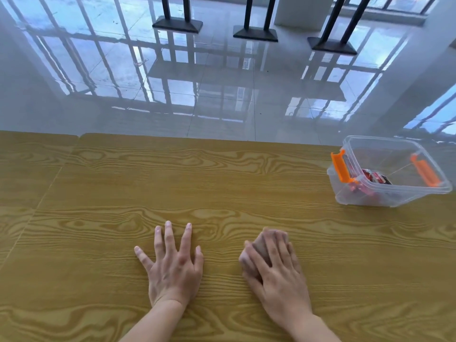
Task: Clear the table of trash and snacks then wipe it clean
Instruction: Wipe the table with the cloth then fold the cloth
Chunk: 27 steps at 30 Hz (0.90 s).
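My left hand (172,262) lies flat on the yellow wood-grain table (98,193), fingers spread, holding nothing. To its right, my right hand (274,267) presses down on a small pinkish-grey cloth (259,245), which shows blurred under and ahead of the fingers. At the table's far right stands a clear plastic box (392,196) with orange latches. Red snack packets (375,178) lie inside it.
The table's far edge runs across the middle of the view, with a seam at the left. Beyond it lies a glossy tiled floor with black table bases (255,33) standing on it.
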Each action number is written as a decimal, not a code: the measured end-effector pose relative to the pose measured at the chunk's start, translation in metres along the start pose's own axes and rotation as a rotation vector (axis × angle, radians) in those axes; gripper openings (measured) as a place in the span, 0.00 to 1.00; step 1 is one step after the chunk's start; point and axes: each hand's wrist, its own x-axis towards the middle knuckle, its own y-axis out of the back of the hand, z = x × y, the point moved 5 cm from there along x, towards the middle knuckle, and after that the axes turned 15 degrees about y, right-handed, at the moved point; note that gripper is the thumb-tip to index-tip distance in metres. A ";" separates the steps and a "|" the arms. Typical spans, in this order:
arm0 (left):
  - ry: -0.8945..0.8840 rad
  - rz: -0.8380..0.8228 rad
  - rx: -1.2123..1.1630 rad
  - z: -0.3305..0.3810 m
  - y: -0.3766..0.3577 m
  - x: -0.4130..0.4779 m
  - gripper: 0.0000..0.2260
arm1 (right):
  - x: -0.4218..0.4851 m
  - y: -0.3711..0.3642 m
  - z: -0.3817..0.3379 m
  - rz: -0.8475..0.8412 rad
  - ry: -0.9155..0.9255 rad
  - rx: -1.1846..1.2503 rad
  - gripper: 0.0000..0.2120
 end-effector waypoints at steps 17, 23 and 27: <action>-0.016 -0.035 0.023 -0.005 -0.009 0.003 0.28 | -0.015 0.001 0.012 -0.087 -0.050 -0.014 0.30; -0.032 -0.055 0.037 -0.007 -0.005 0.002 0.29 | -0.037 0.027 0.079 -0.087 -0.649 0.036 0.35; -0.126 -0.096 -0.007 -0.019 0.003 0.009 0.26 | -0.009 0.009 -0.009 -0.097 -0.435 0.053 0.34</action>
